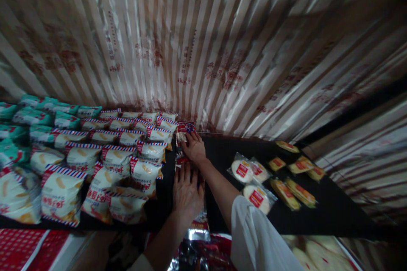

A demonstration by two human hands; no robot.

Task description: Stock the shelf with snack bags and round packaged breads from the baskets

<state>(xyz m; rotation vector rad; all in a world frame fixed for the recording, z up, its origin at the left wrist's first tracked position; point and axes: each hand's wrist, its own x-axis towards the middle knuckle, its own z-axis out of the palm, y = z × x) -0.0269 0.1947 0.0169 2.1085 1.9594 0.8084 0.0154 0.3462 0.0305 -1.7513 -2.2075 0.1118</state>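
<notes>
The left hand (188, 188), near, and right hand (193, 146), far, lie flat — fingers extended, unclenched — on red packets (185, 127) right of the white bags (118, 161), seemingly to square their row.

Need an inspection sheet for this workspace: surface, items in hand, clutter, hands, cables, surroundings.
Surface: black shelf, matte-looking.
Job's things: red-and-silver packets, partly hidden by the hands.
Clutter: striped-edge bags and green bags at left; round clear-wrapped packs and yellow packets at right.
Hands: left hand palm down on packets; right hand farther back, touching packets, grip unclear.
Cables: nothing clearly seen.
Surroundings: striped, red-printed sheeting behind.
</notes>
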